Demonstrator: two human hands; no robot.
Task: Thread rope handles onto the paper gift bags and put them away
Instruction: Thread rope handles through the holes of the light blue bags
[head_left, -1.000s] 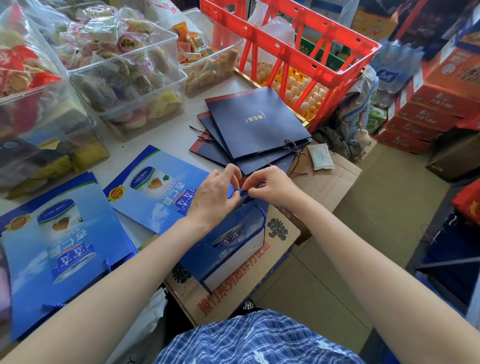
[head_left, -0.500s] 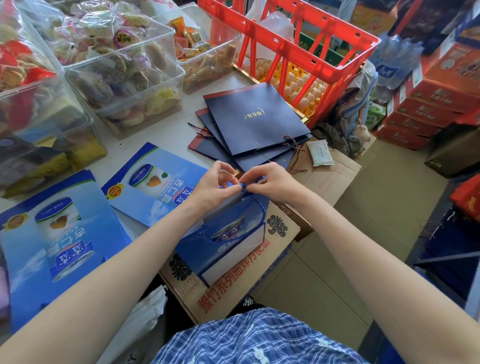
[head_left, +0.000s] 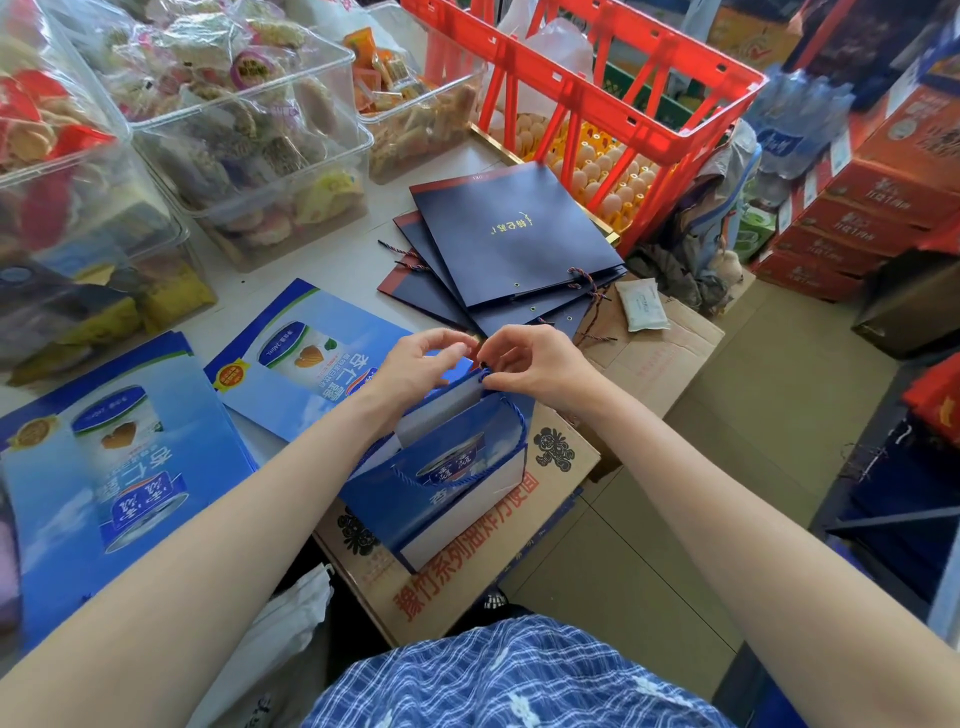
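Note:
A blue paper gift bag stands open in front of me above a cardboard box. A blue rope handle loops across its near face. My left hand holds the bag's top edge with curled fingers. My right hand pinches the blue rope's end at the bag's rim, fingertips almost touching the left hand. Flat blue bags lie on the table to the left. Several navy bags with twisted cords lie fanned behind my hands.
Clear plastic bins of wrapped snacks line the table's back left. A red crate sits over egg trays at the back. A small white packet lies on a second carton. Stacked red boxes stand at right, bare floor below.
My hands have stayed at the bag's top edge, working the rope end with small finger movements. The bag's mouth has opened a little wider.

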